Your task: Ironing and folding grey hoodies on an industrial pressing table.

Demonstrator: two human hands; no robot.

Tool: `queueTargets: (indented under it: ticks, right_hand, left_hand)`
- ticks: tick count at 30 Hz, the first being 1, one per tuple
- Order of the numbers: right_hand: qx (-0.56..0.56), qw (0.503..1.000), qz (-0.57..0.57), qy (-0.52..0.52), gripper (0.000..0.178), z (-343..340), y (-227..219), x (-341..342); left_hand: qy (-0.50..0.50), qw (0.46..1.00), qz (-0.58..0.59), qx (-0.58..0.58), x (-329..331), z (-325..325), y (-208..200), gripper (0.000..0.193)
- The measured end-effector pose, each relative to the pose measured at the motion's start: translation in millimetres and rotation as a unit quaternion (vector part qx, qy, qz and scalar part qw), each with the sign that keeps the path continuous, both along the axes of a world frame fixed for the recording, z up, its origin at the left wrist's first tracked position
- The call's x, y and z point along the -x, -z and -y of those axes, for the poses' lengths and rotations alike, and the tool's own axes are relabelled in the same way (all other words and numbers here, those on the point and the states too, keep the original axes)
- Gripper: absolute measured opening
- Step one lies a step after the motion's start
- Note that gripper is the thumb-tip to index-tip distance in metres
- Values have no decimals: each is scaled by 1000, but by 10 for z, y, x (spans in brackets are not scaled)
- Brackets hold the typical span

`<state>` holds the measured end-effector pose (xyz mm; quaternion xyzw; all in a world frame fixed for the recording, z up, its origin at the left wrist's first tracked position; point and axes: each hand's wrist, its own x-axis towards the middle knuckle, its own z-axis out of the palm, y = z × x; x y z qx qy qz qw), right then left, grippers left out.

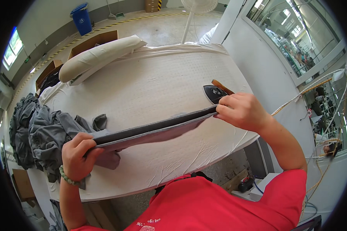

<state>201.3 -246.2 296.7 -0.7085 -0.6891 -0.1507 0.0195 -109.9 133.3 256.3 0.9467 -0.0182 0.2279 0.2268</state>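
A grey garment [154, 134] is stretched between my two hands above the padded white ironing table. My left hand [79, 157], with a beaded bracelet at the wrist, grips its left end. The other end is pinched in my right hand [241, 111], which is higher and farther out. Between them the cloth's upper edge runs taut in a folded band, and looser fabric hangs below. Just beyond my right hand rests an iron [215, 93] with a dark soleplate and a brown handle, partly hidden by that hand. A heap of grey garments [50, 133] lies beside my left hand.
A long padded pressing arm [100, 57] stands at the table's far left, with cardboard boxes [92, 44] behind it. The white table cover [150, 84] is wrinkled near its front edge. Cords [308, 90] hang on the right by a windowed partition. A blue bin [81, 19] stands farther back.
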Motion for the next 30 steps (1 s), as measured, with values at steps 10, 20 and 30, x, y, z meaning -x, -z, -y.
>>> queueTargets:
  ticks: [10,20,30]
  right_hand:
    - [-52,974,-200,92,22,220,162,-152]
    - [-25,981,-173,88,10,-575,1260,-913]
    - [-179,973,-128,66,5,-970,1695,-1459]
  left_hand:
    - [-83,991,45,95,-27,331,698,20]
    - [-133,977,-99,131,-270,28,1226,21]
    - [-149,981,96,-75,-527,664,1399,18]
